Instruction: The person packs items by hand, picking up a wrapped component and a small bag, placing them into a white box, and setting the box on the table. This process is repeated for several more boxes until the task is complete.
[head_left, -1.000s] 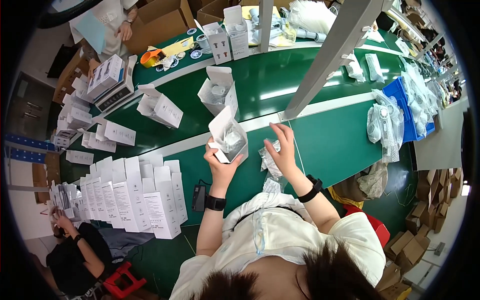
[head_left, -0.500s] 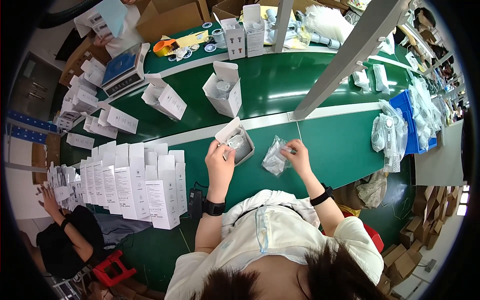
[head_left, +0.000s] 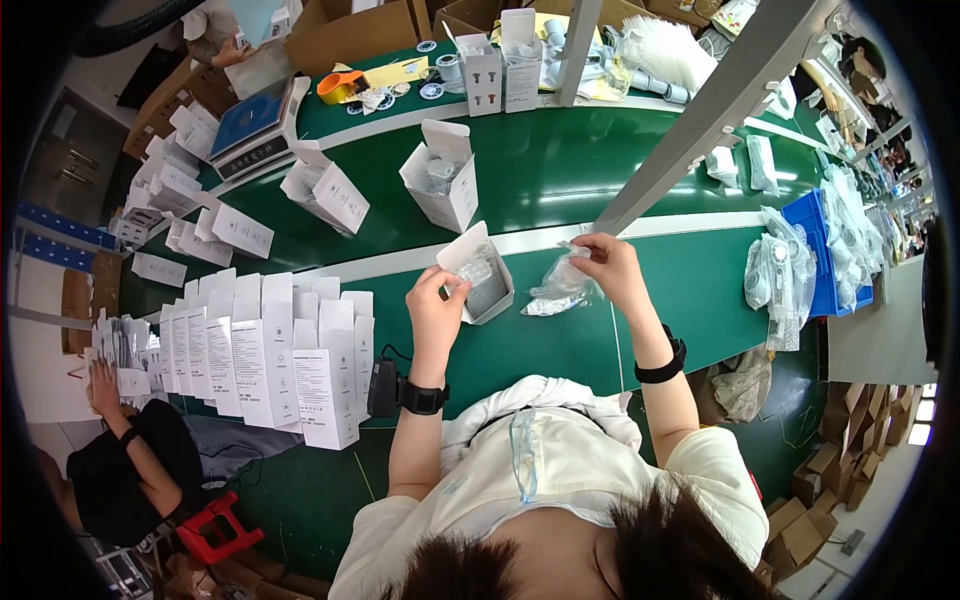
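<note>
My left hand (head_left: 435,308) grips the near left side of an open white box (head_left: 498,305), thumb over the rim. The box's flap stands up, and a bubble-wrapped item (head_left: 480,272) shows inside. To the right of the box, my right hand (head_left: 612,270) pinches the upper end of a clear plastic bag (head_left: 556,288) between thumb and fingers. The bag's lower end, with whitish contents I cannot make out, is low over the green table (head_left: 680,290) or resting on it.
Rows of white boxes (head_left: 266,370) stand to the left. Beyond the pale rail are two open boxes (head_left: 440,195) (head_left: 335,195). A grey post (head_left: 690,125) slants up at the right, near bagged parts (head_left: 778,265) and a blue bin (head_left: 812,225). Another person's hand (head_left: 103,390) is far left.
My right hand has moved away from me and slightly right, drawing up the top of the bag. My left hand stays on the box, which has shifted slightly.
</note>
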